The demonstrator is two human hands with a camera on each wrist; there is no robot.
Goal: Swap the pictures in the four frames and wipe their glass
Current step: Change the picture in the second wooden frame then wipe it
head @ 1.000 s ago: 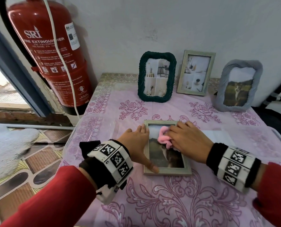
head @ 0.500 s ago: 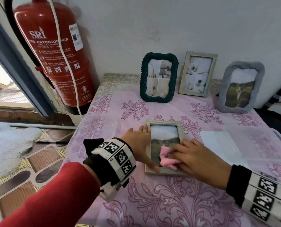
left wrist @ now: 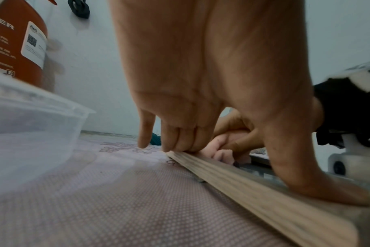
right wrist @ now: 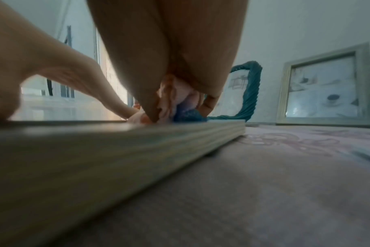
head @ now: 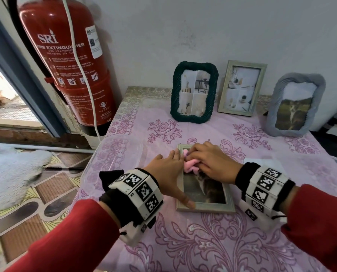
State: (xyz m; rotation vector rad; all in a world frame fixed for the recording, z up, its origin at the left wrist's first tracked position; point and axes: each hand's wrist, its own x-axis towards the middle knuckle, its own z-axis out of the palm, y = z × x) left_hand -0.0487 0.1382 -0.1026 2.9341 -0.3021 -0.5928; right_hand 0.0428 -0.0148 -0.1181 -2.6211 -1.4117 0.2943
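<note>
A light wooden frame (head: 205, 208) lies flat, glass up, on the pink tablecloth. My left hand (head: 171, 173) presses on its left rail with straight fingers, the thumb on the near left corner; the left wrist view shows those fingertips (left wrist: 180, 147) on the rail (left wrist: 243, 187). My right hand (head: 207, 160) holds a bunched pink cloth (head: 191, 166) against the far part of the glass. The right wrist view shows that cloth (right wrist: 175, 98) pinched under the fingers. Against the wall stand a dark green rope frame (head: 194, 94), a pale wooden frame (head: 242, 88) and a grey frame (head: 295, 104).
A red fire extinguisher (head: 69, 61) hangs on the wall left of the table. A clear plastic container (head: 116, 154) sits at the table's left edge, close to my left hand. A white sheet (head: 262, 161) lies right of the flat frame. Tiled floor lies beyond the left edge.
My right hand has slid the pink cloth from the near part of the glass back to the far part. The left hand has stayed on the frame's left rail.
</note>
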